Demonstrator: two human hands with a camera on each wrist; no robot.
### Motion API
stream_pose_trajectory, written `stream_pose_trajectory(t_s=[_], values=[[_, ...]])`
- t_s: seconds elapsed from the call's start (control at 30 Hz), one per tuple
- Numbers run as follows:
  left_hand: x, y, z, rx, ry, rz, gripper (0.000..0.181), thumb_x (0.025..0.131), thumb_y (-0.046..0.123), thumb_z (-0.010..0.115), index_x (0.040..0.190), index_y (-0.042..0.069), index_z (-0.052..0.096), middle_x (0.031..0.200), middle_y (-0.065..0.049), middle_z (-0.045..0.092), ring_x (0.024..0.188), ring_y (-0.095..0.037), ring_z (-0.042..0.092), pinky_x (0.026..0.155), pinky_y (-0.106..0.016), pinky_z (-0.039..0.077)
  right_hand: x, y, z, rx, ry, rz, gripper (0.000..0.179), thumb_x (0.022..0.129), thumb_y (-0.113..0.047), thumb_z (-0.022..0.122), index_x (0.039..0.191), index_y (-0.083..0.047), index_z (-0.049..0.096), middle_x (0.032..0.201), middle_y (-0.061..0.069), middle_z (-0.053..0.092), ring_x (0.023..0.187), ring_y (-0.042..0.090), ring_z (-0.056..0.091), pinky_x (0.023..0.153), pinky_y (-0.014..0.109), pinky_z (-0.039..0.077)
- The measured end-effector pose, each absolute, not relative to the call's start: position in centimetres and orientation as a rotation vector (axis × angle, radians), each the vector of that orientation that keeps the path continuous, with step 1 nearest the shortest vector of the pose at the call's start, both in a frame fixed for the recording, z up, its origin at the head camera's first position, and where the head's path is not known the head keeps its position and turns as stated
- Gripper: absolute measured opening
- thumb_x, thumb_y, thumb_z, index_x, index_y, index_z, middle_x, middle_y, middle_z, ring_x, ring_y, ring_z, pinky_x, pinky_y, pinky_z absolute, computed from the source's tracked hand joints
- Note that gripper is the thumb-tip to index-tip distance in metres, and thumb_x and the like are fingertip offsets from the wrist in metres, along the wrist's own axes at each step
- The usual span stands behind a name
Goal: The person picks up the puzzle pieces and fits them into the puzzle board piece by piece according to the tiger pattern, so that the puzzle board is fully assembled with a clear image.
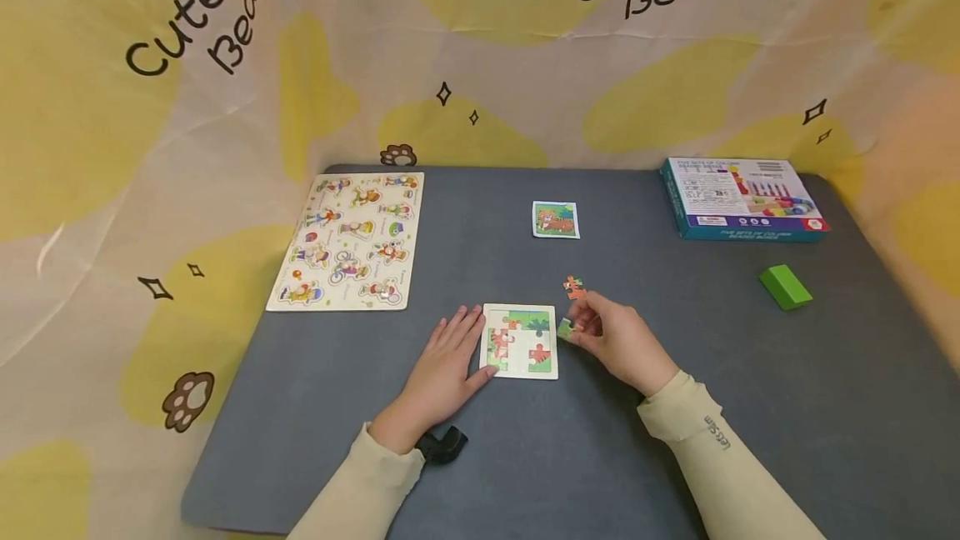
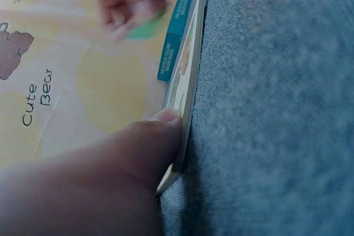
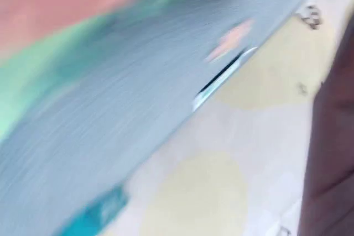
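Note:
A small white-framed jigsaw board (image 1: 519, 342), partly filled with green and orange pieces, lies in front of me in the head view. My left hand (image 1: 442, 369) rests flat at its left side, the thumb on the lower left corner. In the left wrist view that thumb (image 2: 160, 131) presses on the board's edge. Just off the board's right side, my right hand (image 1: 622, 342) pinches a green jigsaw piece (image 1: 566, 329) between thumb and fingers. A loose orange jigsaw piece (image 1: 573, 287) lies just beyond those fingers. The right wrist view is blurred.
A square tiger picture card (image 1: 556, 220) lies farther back. To the left is a large wooden puzzle board (image 1: 348, 242) with cartoon figures. A teal and white game box (image 1: 746, 200) stands at the back right, with a green block (image 1: 786, 287) in front of it.

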State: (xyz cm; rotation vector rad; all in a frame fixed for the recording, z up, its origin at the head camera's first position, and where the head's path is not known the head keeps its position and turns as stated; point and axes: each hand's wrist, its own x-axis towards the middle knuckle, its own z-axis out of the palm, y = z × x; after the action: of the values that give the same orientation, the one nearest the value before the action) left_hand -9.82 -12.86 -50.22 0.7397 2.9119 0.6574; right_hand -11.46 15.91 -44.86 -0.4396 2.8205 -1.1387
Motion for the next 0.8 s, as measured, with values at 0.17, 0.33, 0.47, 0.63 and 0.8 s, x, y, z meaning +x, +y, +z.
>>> stream_pose_trajectory(t_s=[0.17, 0.33, 0.47, 0.63, 0.8], values=[[-10.0, -13.1, -50.2, 0.743, 2.918, 0.653, 0.080, 0.101, 0.039, 0.071, 0.161, 0.000, 0.036, 0.170, -0.012, 0.029, 0.160, -0.029, 0.016, 0.128, -0.050, 0.012, -13.4, 13.7, -42.8, -0.363, 2.502, -1.551, 0.019, 0.098, -0.005, 0.074, 0.117, -0.004, 0.072, 0.101, 0.008, 0.072, 0.089, 0.032, 0.070, 0.081, 0.044, 0.061], [-10.1, -13.1, -50.5, 0.740, 2.905, 0.639, 0.081, 0.101, 0.041, 0.070, 0.162, 0.001, 0.035, 0.171, -0.011, 0.029, 0.160, -0.028, 0.015, 0.128, -0.050, 0.011, -15.0, 11.4, -42.3, -0.307, 2.359, -1.656, 0.015, 0.100, -0.008, 0.073, 0.111, -0.002, 0.065, 0.099, 0.011, 0.073, 0.097, 0.039, 0.071, 0.087, 0.050, 0.059], [-10.0, -13.0, -50.6, 0.742, 2.905, 0.630, 0.082, 0.102, 0.042, 0.069, 0.163, 0.002, 0.034, 0.171, -0.010, 0.028, 0.160, -0.027, 0.014, 0.129, -0.049, 0.011, -16.2, 10.3, -42.9, -0.346, 2.385, -1.601, 0.021, 0.098, -0.007, 0.075, 0.116, -0.001, 0.067, 0.101, 0.011, 0.072, 0.092, 0.032, 0.072, 0.084, 0.045, 0.062], [-10.0, -13.1, -50.5, 0.744, 2.910, 0.623, 0.082, 0.102, 0.044, 0.068, 0.163, 0.002, 0.032, 0.171, -0.010, 0.027, 0.160, -0.026, 0.014, 0.129, -0.048, 0.010, -17.7, 9.1, -43.7, -0.420, 2.511, -1.378, 0.019, 0.095, -0.009, 0.080, 0.113, -0.007, 0.076, 0.099, 0.006, 0.070, 0.082, 0.019, 0.067, 0.077, 0.034, 0.059], [-10.0, -13.1, -50.5, 0.740, 2.914, 0.607, 0.082, 0.102, 0.044, 0.068, 0.163, 0.002, 0.032, 0.171, -0.010, 0.027, 0.160, -0.026, 0.014, 0.129, -0.048, 0.010, -18.6, 8.0, -44.3, -0.493, 2.544, -1.191, 0.013, 0.093, -0.008, 0.081, 0.105, -0.010, 0.076, 0.091, 0.003, 0.067, 0.078, 0.017, 0.061, 0.070, 0.030, 0.054]])
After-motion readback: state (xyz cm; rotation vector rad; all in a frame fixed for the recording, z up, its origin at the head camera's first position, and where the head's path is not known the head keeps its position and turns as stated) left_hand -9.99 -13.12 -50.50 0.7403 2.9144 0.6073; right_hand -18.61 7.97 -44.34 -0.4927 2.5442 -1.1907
